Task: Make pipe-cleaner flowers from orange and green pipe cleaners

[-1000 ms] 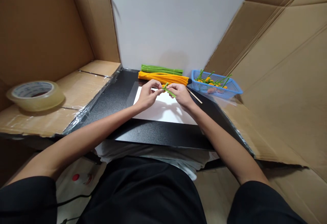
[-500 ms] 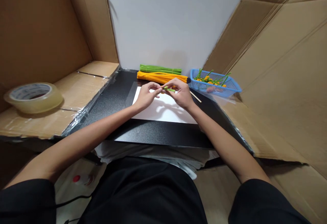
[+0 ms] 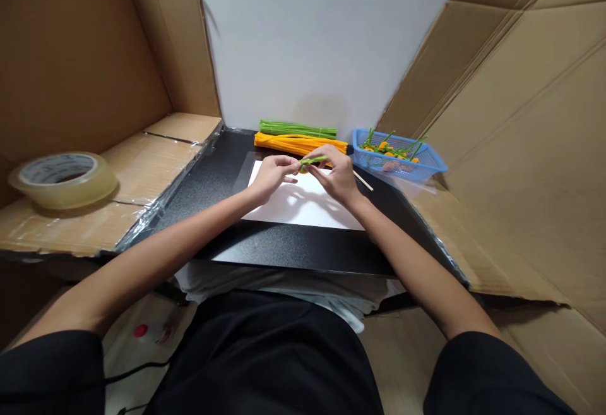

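Observation:
Above a white sheet of paper [image 3: 293,203], my left hand [image 3: 275,177] and my right hand [image 3: 337,175] meet at a small pipe cleaner piece [image 3: 308,162]. It has a green stem and a bit of orange underneath. My left thumb and forefinger pinch its left end. The right fingers close on the green part, partly hiding it. Behind my hands lie a bundle of orange pipe cleaners [image 3: 293,143] and a bundle of green pipe cleaners [image 3: 296,128]. A thin light stick [image 3: 363,180] lies right of my right hand.
A blue plastic basket [image 3: 428,165] at the back right holds several green and orange pipe cleaner pieces. A wide roll of clear tape [image 3: 66,191] sits on the cardboard at left. Cardboard walls [image 3: 525,118] flank the black table [image 3: 265,247]. A red-capped bottle [image 3: 146,331] is below.
The green part has turned and now points up to the right, across my right fingers. Both hands stay at nearly the same place.

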{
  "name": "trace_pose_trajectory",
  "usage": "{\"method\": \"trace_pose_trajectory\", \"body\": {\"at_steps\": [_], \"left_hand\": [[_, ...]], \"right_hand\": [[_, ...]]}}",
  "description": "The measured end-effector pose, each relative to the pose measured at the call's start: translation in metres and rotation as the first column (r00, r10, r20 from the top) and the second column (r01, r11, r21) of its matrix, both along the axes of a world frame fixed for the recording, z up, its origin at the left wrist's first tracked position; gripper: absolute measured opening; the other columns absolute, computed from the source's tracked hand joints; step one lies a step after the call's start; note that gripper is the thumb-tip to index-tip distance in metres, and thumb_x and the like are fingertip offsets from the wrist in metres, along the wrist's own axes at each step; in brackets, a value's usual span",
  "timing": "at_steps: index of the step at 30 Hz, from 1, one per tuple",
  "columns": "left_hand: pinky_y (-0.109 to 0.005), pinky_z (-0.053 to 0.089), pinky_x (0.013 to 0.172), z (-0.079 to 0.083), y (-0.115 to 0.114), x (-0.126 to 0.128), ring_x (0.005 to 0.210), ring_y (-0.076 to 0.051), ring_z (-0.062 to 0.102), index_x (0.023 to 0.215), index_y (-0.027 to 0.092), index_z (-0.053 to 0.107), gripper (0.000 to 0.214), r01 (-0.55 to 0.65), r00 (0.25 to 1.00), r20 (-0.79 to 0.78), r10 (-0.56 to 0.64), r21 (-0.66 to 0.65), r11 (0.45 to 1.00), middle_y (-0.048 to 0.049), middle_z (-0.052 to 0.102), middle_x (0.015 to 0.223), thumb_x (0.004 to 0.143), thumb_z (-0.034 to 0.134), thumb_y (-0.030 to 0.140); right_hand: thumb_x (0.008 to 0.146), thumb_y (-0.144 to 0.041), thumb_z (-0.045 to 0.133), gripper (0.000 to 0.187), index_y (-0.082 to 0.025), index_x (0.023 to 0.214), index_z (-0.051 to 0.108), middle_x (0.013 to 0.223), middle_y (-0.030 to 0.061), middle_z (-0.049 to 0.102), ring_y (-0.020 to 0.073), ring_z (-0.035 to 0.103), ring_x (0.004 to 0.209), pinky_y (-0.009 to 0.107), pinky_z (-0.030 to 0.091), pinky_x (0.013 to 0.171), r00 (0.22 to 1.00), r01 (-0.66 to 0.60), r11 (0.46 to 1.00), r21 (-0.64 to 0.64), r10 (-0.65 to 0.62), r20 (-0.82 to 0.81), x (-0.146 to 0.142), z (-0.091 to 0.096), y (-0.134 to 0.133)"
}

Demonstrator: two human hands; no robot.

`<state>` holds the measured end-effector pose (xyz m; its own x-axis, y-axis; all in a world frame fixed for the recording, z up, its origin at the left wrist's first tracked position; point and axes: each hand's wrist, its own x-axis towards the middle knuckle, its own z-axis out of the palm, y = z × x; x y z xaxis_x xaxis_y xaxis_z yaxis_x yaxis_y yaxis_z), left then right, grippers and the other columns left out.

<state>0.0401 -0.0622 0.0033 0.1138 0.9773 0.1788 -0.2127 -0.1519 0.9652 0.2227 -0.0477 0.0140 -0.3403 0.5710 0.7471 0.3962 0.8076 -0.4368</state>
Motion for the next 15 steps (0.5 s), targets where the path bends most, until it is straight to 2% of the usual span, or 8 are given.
{"method": "trace_pose_trajectory", "body": {"at_steps": [2,4,9,12,15], "left_hand": [[-0.029,0.058,0.067,-0.001,-0.002,0.001,0.075,-0.015,0.062,0.07,0.014,0.071,0.019,-0.054,0.999,0.005,0.054,-0.008,0.998,-0.0061,0.068,0.077,0.065,0.08,0.03],[-0.028,0.058,0.066,-0.002,-0.003,0.003,0.077,-0.016,0.062,0.07,0.014,0.071,0.017,-0.073,0.997,0.018,0.073,-0.018,0.997,-0.0067,0.068,0.078,0.065,0.078,0.029],[-0.028,0.057,0.061,-0.005,-0.003,0.005,0.081,-0.018,0.061,0.071,0.014,0.071,0.018,-0.078,0.996,0.028,0.079,-0.037,0.996,-0.0065,0.066,0.078,0.064,0.077,0.029],[-0.027,0.057,0.061,-0.006,-0.004,0.006,0.081,-0.018,0.06,0.07,0.014,0.069,0.02,-0.067,0.997,0.033,0.067,-0.017,0.998,-0.0058,0.065,0.079,0.064,0.076,0.031],[-0.026,0.055,0.06,-0.006,-0.005,0.007,0.081,-0.017,0.06,0.071,0.014,0.069,0.025,-0.066,0.997,0.039,0.066,0.011,0.998,-0.0058,0.065,0.08,0.065,0.076,0.036]], "right_hand": [[0.081,-0.053,0.078,0.036,-0.022,0.095,0.068,0.092,0.0051,0.07,0.0196,0.065,0.083,0.03,0.051,0.065,0.997,0.058,0.998,-0.028,-0.059,-0.049,-0.004,-0.004,-0.001],[0.078,-0.056,0.079,0.04,-0.021,0.092,0.065,0.089,0.0049,0.068,0.0193,0.064,0.081,0.029,0.05,0.061,0.994,0.089,0.995,-0.054,-0.092,-0.062,-0.007,-0.007,-0.002],[0.084,-0.049,0.073,0.03,-0.02,0.088,0.066,0.091,0.0061,0.073,0.0189,0.069,0.079,0.031,0.057,0.066,0.995,0.062,0.991,-0.117,-0.07,-0.068,-0.011,-0.009,-0.006],[0.083,-0.04,0.073,0.022,-0.02,0.089,0.066,0.088,0.0049,0.075,0.0181,0.07,0.076,0.032,0.06,0.071,0.993,0.063,0.991,-0.119,-0.074,-0.092,-0.012,-0.008,-0.007],[0.08,-0.037,0.075,0.024,-0.02,0.093,0.064,0.088,0.0032,0.075,0.0173,0.071,0.074,0.032,0.061,0.071,0.986,0.057,0.993,-0.106,-0.073,-0.153,-0.013,-0.009,-0.007]]}}
